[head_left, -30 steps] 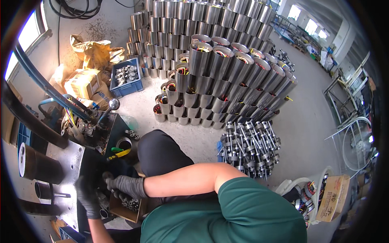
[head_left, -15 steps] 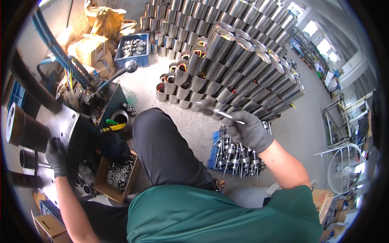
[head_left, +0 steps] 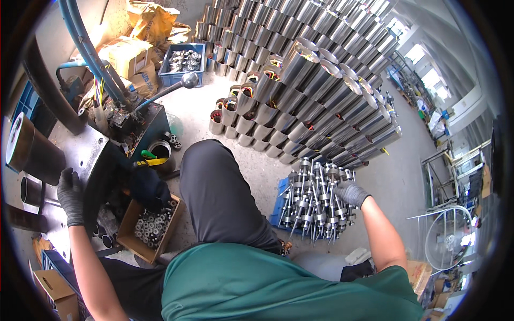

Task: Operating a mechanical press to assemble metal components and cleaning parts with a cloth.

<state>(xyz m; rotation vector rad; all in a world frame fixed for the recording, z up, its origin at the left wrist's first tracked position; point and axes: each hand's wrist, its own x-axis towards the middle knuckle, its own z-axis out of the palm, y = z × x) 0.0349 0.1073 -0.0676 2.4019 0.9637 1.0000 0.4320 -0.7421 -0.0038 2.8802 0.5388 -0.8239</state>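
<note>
My left hand (head_left: 69, 197), in a dark grey glove, rests at the edge of the metal plate (head_left: 84, 152), beside a thick dark cylinder (head_left: 40, 155). Its fingers lie extended and I see nothing held in them. At the right side of a heap of motor rotors (head_left: 308, 206) is my gloved right hand (head_left: 351, 193), its fingers curled against a rotor (head_left: 334, 175) on top. The fingertips are partly hidden among the shafts. The rotors, grey with long thin shafts, are piled above a blue crate (head_left: 279, 206).
Stacked steel cylinders (head_left: 300, 101) with coloured wires rise ahead. A lever with a ball knob (head_left: 189, 80) juts from the machine at left. Near my knee are a cardboard box (head_left: 127, 224) of small metal parts and a metal can (head_left: 160, 150) with green and yellow tools.
My right hand has dropped from above the rotors, where it carried a blurred shafted part, to the heap's right side. My left hand stays by the plate.
</note>
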